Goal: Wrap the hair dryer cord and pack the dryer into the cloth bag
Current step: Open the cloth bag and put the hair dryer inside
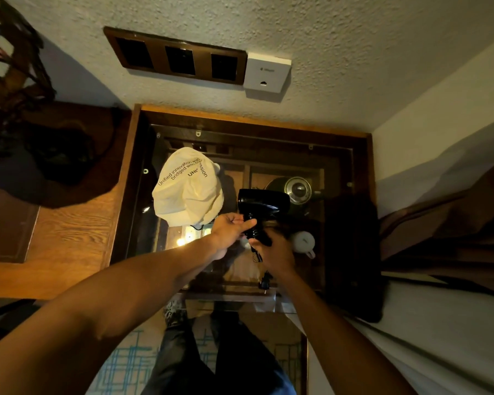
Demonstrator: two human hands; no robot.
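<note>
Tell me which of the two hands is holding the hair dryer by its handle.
The right hand: it is closed around the black hair dryer at the handle's base. The left hand only pinches at the handle from the side, near the cloth bag.

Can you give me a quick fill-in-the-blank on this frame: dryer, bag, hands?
1. The black hair dryer is held by ____ hands at its handle.
2. The cream cloth bag lies to the ____ of the dryer in the picture.
3. The white cup sits just beyond the ____ hand.
4. The left hand has its thumb against the dryer's ____.

Missing words: both; left; right; handle
</note>
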